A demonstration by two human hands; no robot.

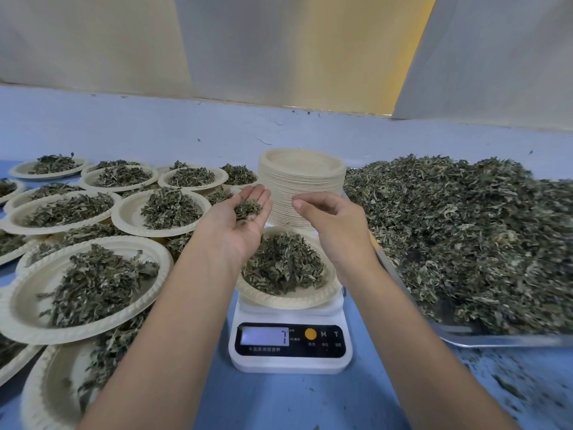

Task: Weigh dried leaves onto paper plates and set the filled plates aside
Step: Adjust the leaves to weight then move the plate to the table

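My left hand (245,218) lay palm up, fingers relaxed, carrying leaves (247,208) over the plate (288,301) on the scale (291,364); my right hand's (331,225) curled fingers hid whether they pinched anything.

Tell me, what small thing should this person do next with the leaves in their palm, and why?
Probably the right hand takes a pinch from the clump of leaves lying on the upturned left hand and drops it on the plate on the scale. Both hands hover by that plate, and the display reads 7, so fine topping-up seems likely.
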